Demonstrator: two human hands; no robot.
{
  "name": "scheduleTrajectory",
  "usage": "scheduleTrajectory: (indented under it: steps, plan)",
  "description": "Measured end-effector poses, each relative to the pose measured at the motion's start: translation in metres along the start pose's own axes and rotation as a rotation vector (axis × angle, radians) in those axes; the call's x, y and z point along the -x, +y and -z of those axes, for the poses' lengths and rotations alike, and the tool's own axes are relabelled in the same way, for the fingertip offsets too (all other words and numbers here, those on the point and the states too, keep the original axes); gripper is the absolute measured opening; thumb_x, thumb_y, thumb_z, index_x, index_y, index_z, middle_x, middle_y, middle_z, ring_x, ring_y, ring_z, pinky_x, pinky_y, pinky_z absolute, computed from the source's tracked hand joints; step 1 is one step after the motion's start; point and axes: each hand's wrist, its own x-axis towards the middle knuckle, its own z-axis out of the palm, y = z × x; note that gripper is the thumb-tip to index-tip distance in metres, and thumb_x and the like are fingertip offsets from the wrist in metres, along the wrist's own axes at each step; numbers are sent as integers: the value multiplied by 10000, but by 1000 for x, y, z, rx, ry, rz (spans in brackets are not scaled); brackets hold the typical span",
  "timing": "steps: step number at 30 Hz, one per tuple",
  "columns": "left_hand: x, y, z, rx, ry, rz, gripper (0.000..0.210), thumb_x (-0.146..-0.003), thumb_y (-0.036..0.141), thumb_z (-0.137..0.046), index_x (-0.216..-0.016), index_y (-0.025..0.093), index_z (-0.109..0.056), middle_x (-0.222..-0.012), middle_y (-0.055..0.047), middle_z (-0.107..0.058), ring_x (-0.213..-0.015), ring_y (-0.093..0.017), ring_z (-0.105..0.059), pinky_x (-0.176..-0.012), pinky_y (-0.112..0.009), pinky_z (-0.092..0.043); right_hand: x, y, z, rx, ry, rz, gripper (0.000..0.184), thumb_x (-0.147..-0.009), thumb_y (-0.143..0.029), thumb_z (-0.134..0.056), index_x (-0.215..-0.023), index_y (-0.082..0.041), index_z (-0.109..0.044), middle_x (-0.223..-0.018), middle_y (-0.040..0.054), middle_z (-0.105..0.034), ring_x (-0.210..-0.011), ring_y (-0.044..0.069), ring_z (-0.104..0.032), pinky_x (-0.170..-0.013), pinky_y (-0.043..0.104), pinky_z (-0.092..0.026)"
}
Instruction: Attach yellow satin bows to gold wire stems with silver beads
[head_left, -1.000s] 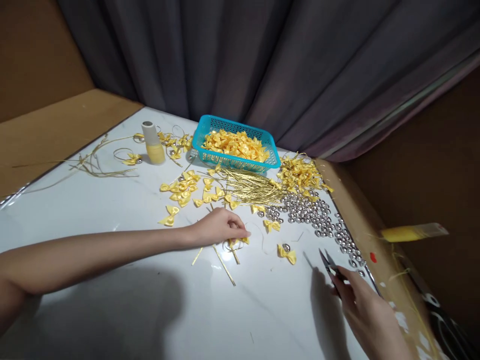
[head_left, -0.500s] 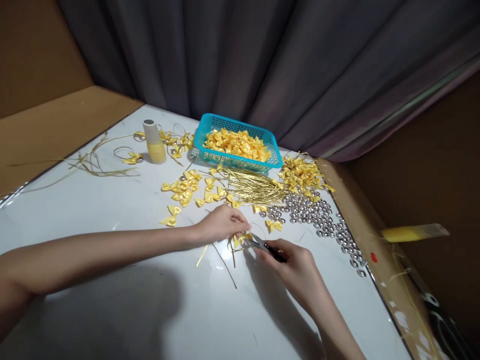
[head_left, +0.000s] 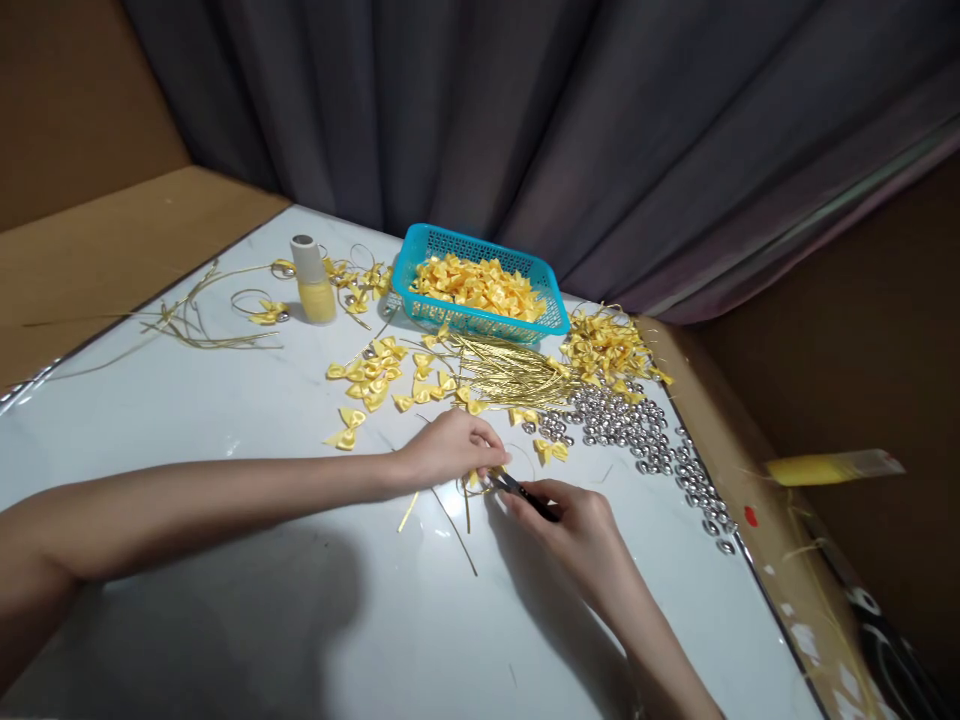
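Observation:
My left hand (head_left: 455,447) is closed in a pinch above the white table, gripping a yellow satin bow (head_left: 474,478) that is mostly hidden under the fingers. A thin gold cord loops out around the bow. In my right hand (head_left: 574,515) is a small pair of black-handled scissors (head_left: 536,499), their blades pointing left at the bow, close to the left fingertips. Whether the blades touch the cord I cannot tell. Short gold cord pieces (head_left: 454,530) lie just below the left hand.
A blue basket (head_left: 480,323) holds yellow bows. Before it lie a gold cord bundle (head_left: 514,373), loose bows (head_left: 375,372) and silver beads (head_left: 615,418). More bows (head_left: 607,345) are heaped at right. A bottle of yellow liquid (head_left: 315,290) stands at back left. A curtain (head_left: 450,110) hangs behind.
The scissor blades, spread apart before, now look closer together, and my right hand has shifted slightly left toward the bow. My left hand keeps its pinch.

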Motion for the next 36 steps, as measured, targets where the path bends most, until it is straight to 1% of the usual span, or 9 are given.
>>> scheduleTrajectory:
  steps: [3,7,12,15,18,23,30,36]
  plan:
    - [1,5,2,51,-22,35,211,-698,324,-663,-740,118,-663,-506,21,-546,-427,-76,-415,-420,-199,-296,-2,-1,-1,-3,-38,-27,303,-787,-351,-552,-677,-121,-714,-507,24,-604,-447,116,-462,-433,228,-348]
    - [2,10,6,111,-63,82,232,-709,337,-655,-760,111,-664,-499,28,-522,-388,-56,-342,-369,-194,-210,-2,0,-1,-11,-18,-25,316,-793,-373,-549,-692,-119,-708,-512,23,-601,-449,117,-454,-431,229,-342]
    - [1,11,11,160,-122,37,246,-716,356,-658,-716,110,-661,-494,41,-470,-400,-47,-322,-384,-191,-202,-4,2,-3,5,0,-37,311,-802,-359,-541,-699,-115,-703,-551,36,-617,-476,120,-460,-465,236,-351]
    - [1,11,12,151,-136,41,247,-729,357,-652,-713,112,-667,-457,55,-422,-394,-47,-300,-384,-193,-181,-7,2,-6,24,-15,-47,305,-808,-342,-528,-701,-115,-702,-563,36,-614,-491,121,-454,-481,242,-344]
    - [1,12,12,142,-139,46,241,-743,342,-641,-725,104,-673,-449,56,-409,-397,-46,-292,-386,-194,-167,-9,3,-8,36,-10,-27,312,-812,-343,-523,-684,-112,-690,-549,33,-597,-496,120,-434,-486,245,-332]
    - [0,9,11,134,-143,54,260,-750,349,-635,-734,93,-673,-445,50,-409,-407,-54,-304,-396,-195,-173,-9,6,-13,22,14,16,316,-830,-350,-514,-717,-109,-685,-606,51,-636,-514,123,-454,-501,246,-333]
    - [-1,8,11,139,-152,44,259,-741,347,-637,-701,93,-667,-475,40,-445,-419,-54,-317,-411,-203,-191,-9,8,-15,29,37,34,323,-867,-333,-480,-758,-104,-680,-622,58,-644,-524,124,-464,-508,246,-329]
    - [-1,8,12,127,-144,47,252,-724,337,-640,-701,87,-670,-483,37,-460,-442,-61,-338,-432,-200,-221,-8,10,-17,25,61,71,319,-863,-328,-482,-719,-111,-667,-593,52,-635,-497,115,-447,-487,234,-328]
